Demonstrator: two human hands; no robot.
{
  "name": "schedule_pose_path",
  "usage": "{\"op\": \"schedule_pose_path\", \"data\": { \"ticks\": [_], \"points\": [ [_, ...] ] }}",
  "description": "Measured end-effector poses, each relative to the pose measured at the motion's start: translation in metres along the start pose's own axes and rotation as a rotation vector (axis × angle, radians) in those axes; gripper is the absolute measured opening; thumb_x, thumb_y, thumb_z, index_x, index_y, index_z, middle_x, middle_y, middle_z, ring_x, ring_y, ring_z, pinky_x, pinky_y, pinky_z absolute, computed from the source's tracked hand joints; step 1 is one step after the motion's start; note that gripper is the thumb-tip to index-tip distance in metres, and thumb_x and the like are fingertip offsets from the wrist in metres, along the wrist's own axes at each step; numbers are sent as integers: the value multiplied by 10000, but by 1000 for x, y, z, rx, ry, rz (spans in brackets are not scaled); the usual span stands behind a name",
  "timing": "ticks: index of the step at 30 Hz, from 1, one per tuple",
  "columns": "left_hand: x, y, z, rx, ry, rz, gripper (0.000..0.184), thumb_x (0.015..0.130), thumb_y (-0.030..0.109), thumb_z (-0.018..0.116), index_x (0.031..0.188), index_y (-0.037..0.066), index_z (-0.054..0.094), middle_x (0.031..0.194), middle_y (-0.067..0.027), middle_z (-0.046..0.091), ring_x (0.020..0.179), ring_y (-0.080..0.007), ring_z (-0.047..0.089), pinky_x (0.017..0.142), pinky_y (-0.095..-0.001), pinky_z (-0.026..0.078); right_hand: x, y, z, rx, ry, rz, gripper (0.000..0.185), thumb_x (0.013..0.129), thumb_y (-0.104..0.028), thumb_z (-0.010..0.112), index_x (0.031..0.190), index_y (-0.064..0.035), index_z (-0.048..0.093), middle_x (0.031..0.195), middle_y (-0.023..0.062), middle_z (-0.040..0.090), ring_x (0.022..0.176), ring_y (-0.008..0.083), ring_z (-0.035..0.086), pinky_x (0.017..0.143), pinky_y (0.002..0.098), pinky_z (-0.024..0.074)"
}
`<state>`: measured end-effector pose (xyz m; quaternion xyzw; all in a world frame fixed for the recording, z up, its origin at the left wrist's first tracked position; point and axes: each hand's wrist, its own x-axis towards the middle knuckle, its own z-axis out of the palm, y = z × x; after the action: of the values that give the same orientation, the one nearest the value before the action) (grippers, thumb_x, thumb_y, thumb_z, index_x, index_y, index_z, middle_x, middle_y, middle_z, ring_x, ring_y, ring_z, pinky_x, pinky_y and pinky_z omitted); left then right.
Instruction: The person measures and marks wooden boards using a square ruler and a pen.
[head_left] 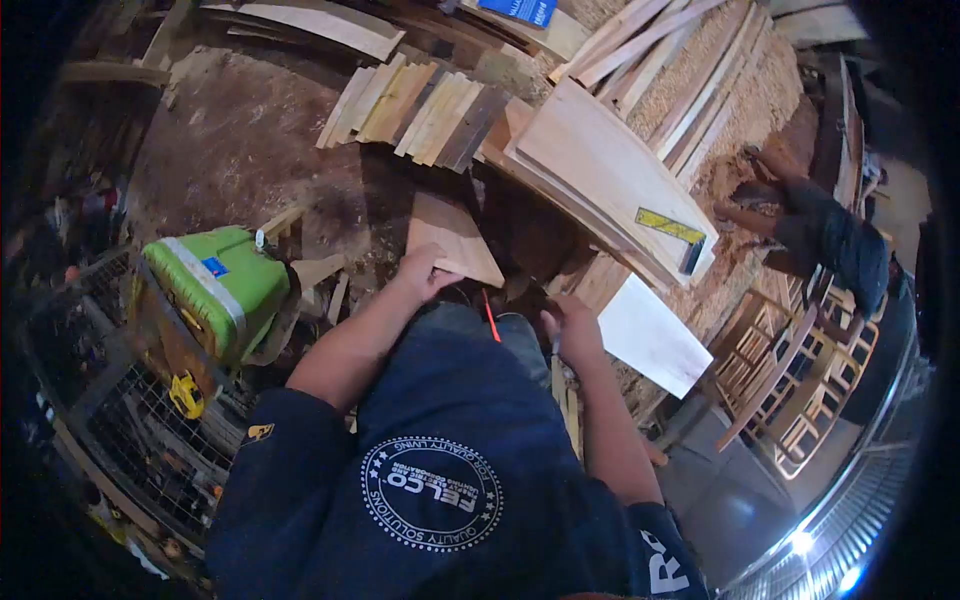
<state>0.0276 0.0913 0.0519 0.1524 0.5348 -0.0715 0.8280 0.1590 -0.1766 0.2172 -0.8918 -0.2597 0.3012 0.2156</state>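
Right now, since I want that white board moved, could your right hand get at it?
Probably yes: the right hand appears close beside the white board, with nothing visible lying between them.

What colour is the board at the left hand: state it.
The board is light brown wood; it shows in the head view, the only one.

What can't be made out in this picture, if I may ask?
Head view:
Underside of the wooden board in the left hand: hidden by its own top face.
What, if anything, the right hand holds: too small and shadowed to tell.
Blue sheet: cut off by the top edge.
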Motion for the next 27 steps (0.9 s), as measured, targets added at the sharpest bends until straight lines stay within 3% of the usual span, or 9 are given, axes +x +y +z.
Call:
{"op": "schedule_pose_path", "data": {
  "ticks": [3,7,11,12,15,16,19,20,27],
  "points": [
    [26,25,-14,-30,40,15,248,878,78,581,1117,16,552,1139,-180,609,1087,-397,653,885,-633,593,-26,16,-11,-42,-128,300,316,866,-187,751,1119,-7,694,1059,224,702,999,401,680,897,456,537],
    [44,83,-16,88,27,57,197,879,62,580,1073,39,553,1124,-173,608,1097,-389,646,862,-636,594,-65,51,-1,-9,-194,448,295,879,-194,721,1115,-16,706,960,221,720,952,394,694,855,460,542],
    [74,127,-30,194,28,41,213,872,36,578,1081,62,547,1124,-178,604,1102,-385,644,861,-643,591,-96,60,10,-12,-128,389,324,878,-212,709,1137,-18,714,932,227,732,877,408,713,800,471,562],
    [77,135,-31,193,64,33,182,892,47,626,1073,60,626,1122,-167,678,1021,-362,692,896,-558,621,-101,60,14,50,-102,434,334,888,-240,687,1149,-34,720,969,232,735,919,409,716,818,469,568],
    [110,151,-30,196,233,-13,164,916,21,586,1078,16,611,1099,-191,677,1009,-361,698,897,-537,629,-102,54,16,-11,-175,526,354,903,-302,666,1165,-72,727,1007,222,739,951,403,714,850,465,568],
    [118,154,-29,175,176,-42,199,962,100,562,1117,-23,588,1099,-208,668,1027,-344,694,914,-514,620,-104,57,23,22,-81,481,382,913,-380,657,1178,-115,732,1014,191,746,960,392,714,864,472,564],
    [112,163,-10,147,316,27,269,999,194,523,1171,-5,581,1099,-203,667,1036,-335,689,932,-490,604,-101,51,20,-2,-120,561,385,918,-417,657,1174,-140,733,1001,169,751,965,383,714,866,480,560],
    [110,166,-3,211,303,39,316,1018,269,485,1194,27,587,1106,-196,669,1034,-320,691,953,-476,583,-98,49,19,1,-116,560,383,918,-420,657,1169,-141,733,994,166,751,963,383,715,862,481,560],
    [101,167,-4,270,245,63,436,1084,416,413,1254,45,566,1197,-166,671,1094,-292,679,919,-443,585,-105,60,26,86,-25,537,361,911,-379,677,1132,-99,728,976,196,742,941,389,715,835,461,564]
  ]
}}
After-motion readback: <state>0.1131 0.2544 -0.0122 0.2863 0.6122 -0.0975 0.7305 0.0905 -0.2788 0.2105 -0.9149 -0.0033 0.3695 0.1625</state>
